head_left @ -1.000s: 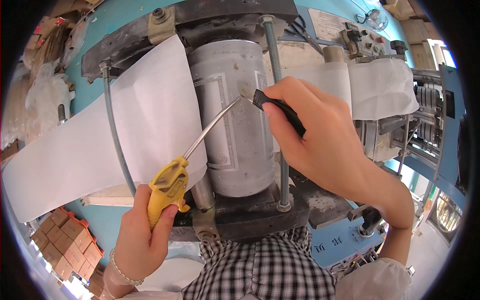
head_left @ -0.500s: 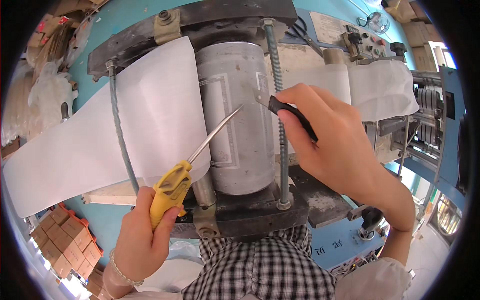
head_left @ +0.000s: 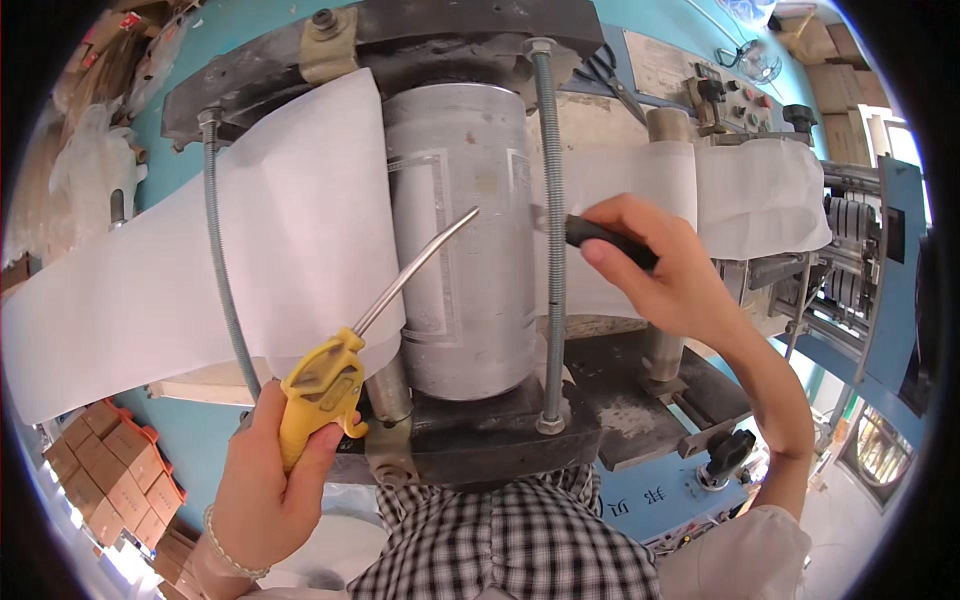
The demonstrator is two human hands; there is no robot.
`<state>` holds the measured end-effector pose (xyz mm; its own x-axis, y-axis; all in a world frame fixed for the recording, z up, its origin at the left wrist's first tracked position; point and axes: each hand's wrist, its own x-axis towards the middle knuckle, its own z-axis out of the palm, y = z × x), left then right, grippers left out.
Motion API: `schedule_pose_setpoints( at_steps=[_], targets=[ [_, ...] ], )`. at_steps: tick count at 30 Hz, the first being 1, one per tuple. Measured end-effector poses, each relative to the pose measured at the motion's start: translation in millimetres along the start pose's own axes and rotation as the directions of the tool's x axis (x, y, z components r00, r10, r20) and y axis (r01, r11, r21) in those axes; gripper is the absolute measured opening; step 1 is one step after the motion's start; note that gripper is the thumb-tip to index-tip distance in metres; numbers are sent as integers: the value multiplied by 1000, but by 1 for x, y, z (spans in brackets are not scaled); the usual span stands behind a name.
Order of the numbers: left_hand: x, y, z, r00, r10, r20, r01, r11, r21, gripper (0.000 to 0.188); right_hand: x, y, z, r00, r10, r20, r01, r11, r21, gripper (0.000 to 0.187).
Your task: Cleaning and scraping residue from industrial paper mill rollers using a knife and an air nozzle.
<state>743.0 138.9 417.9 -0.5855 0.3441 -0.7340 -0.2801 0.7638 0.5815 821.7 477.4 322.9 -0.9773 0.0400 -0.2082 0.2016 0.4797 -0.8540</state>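
A yellow air blow gun (head_left: 322, 388) is gripped in my left hand (head_left: 262, 495), its long bent metal nozzle slanting up and right over a grey metal roller (head_left: 478, 320). The nozzle's tip shows above the middle of the roller. Faint rectangular pattern lines mark the roller's surface. My right hand (head_left: 672, 270) holds a black-handled knife (head_left: 612, 241) between thumb and fingers. Its blade points left, partly hidden behind a threaded rod (head_left: 549, 330) near the roller's right side. White web material (head_left: 290, 215) runs left of the roller and continues on the right.
Dark metal beams (head_left: 450, 40) hold the roller at its far and near ends, with another threaded rod (head_left: 222, 260) on the left. Black scissors (head_left: 610, 85) lie beside a control panel (head_left: 735, 98) at the far right. Cardboard boxes (head_left: 120, 465) are stacked at lower left.
My right hand has moved right with the knife, drawing the blade from over the roller to the rod. The blow gun has shifted slightly left and down; the view has moved a little too.
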Motion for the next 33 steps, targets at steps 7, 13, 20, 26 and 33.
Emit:
schedule_pose_setpoints(
  at_steps=[7,13,20,26,33],
  targets=[
    [1,7,5,999,-37,-18,37,999,-1,20,29,13,13,968,-248,-33,249,968,23,14],
    [2,7,5,997,-78,-21,79,997,6,23,35,20,15,943,-327,-60,328,945,-1,15],
    [5,11,5,991,-135,-22,134,990,-32,26,34,21,11,936,-348,-43,345,936,-66,15],
    [1,6,2,998,-64,-18,64,998,11,26,35,20,13,923,-383,-22,381,922,-71,21],
    [3,6,2,996,-88,-11,88,996,-8,25,33,19,11,925,-379,-22,373,918,-134,20]
  ],
)
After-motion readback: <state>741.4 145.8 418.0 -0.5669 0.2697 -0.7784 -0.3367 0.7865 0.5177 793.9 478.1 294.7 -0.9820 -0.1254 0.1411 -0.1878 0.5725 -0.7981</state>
